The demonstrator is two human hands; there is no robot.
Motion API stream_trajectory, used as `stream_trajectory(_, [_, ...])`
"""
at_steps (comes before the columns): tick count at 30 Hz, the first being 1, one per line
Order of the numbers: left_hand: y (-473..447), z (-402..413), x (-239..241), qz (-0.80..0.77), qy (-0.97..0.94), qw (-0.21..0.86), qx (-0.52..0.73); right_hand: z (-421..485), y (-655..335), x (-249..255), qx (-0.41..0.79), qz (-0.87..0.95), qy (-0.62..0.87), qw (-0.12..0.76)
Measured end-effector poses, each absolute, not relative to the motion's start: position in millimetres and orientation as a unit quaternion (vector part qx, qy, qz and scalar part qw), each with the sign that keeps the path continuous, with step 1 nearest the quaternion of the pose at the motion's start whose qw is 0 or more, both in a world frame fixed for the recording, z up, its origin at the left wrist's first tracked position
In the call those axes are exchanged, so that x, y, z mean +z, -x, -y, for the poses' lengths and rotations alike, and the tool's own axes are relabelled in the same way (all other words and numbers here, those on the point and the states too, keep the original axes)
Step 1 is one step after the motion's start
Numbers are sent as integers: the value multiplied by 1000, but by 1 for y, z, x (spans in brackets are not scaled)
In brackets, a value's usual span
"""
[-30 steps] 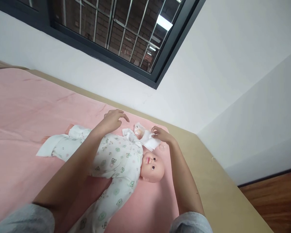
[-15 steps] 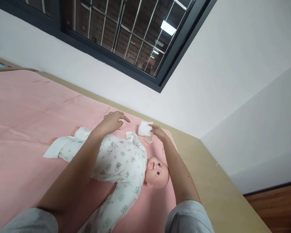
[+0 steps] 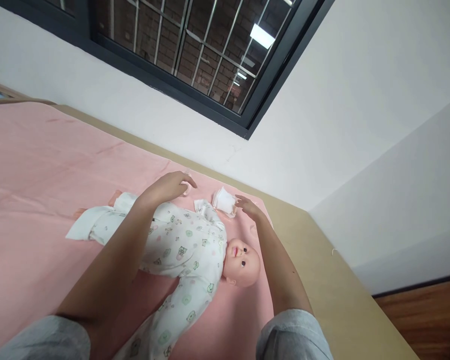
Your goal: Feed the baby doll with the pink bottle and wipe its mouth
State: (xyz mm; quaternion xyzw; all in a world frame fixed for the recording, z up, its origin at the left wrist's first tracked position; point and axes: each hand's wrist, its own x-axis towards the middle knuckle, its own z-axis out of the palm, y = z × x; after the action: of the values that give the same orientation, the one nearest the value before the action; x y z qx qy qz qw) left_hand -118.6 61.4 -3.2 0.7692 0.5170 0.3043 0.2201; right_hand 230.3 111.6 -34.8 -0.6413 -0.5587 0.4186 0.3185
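Observation:
My left hand hovers over the far side of a baby doll, its fingers loosely bent and apart. A small clear and whitish item shows beside those fingers, partly hidden, and I cannot make out its kind. My right hand is beyond the doll's head, fingers spread, with its tips at the right edge of a small stack of white pads. The doll lies on its back in a white printed outfit, bare feet to the left. My left forearm hides part of its legs and body.
A pink sheet lies under the doll on a beige surface. At the back, a white wall rises to a dark-framed barred window. Brown wood shows at the lower right.
My right fingers have drawn slightly off the white pads, whose top piece looks turned and less flat. My left hand has shifted a little left, showing more of the clear item. The doll stays put.

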Motion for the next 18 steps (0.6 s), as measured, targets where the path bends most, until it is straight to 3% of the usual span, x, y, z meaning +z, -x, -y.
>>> stream_trajectory(8, [131, -61, 0, -537, -761, 257, 256, -88, -252, -46, 444, 544, 547, 455])
stream_trajectory(18, [170, -65, -4, -621, -700, 275, 221, -52, -262, -119, 524, 358, 452, 627])
